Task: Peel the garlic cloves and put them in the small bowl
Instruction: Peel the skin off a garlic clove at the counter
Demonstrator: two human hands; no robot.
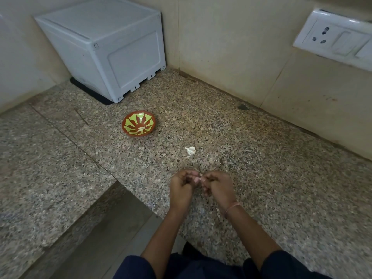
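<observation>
One bowl (128,128), one garlic bulb (190,151), one box (104,51)

Speckled granite countertop (261,168). Grey plastic box (104,47) sits on a black mat (90,93) in the back-left corner. White socket/switch plate (332,39) on beige tiled wall (231,37), upper rt. Small dark blot (242,107) nr wall base.

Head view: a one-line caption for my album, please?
Left hand and right hand pinch a garlic clove above the counter; another garlic piece and the small bowl lie beyond.
</observation>
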